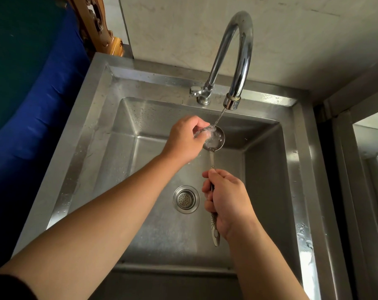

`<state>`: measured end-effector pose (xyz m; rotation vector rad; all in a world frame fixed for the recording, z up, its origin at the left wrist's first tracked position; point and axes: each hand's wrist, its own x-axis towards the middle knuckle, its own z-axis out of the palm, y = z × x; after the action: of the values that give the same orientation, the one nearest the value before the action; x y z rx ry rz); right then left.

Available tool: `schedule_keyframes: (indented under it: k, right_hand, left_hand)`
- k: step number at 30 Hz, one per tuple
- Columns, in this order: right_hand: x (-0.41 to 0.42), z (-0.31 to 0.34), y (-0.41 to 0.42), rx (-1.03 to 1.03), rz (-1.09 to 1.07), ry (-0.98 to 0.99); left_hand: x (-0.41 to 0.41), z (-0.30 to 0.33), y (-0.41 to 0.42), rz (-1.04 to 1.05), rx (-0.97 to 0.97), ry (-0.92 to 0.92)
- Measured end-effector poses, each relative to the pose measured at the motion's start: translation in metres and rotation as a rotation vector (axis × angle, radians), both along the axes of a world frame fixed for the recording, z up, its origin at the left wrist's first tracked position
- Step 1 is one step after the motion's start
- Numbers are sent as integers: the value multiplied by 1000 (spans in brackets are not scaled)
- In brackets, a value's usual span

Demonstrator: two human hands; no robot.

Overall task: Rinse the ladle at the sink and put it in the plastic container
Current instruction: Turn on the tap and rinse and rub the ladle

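A steel ladle (pixel 216 138) is held over the stainless sink (pixel 264 169), its bowl under a thin stream of water from the curved chrome faucet (pixel 240 61). My right hand (pixel 227 202) grips the ladle's patterned handle, whose end sticks out below the palm. My left hand (pixel 183 139) is at the bowl, fingers reaching into it where the water splashes. No plastic container is in view.
A round drain strainer (pixel 186 199) sits in the sink's floor. The faucet's lever (pixel 194 90) is on the back rim. Blue cloth (pixel 32 105) hangs at the left, carved wood (pixel 101 29) behind it. A metal frame (pixel 352 169) stands at the right.
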<state>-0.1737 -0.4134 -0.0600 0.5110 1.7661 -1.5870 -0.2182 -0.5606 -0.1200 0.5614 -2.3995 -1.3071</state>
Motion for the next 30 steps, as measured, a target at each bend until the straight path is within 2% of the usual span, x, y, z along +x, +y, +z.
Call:
schedule_keyframes:
  k: [3, 7, 11, 22, 30]
  right_hand:
    - [0, -2, 1, 27, 16, 44]
    - [-1, -2, 0, 30, 21, 70]
    - [-1, -3, -1, 51, 47, 99]
    - [10, -11, 1, 122, 89, 138]
    - [3, -8, -2, -11, 1, 12]
  left_hand:
    - [4, -1, -4, -44, -22, 55]
    - [9, -5, -7, -103, 28, 36]
    - [11, -5, -8, -76, 63, 15]
    - [14, -3, -6, -55, -126, -19]
    - [16, -2, -4, -63, -198, 64]
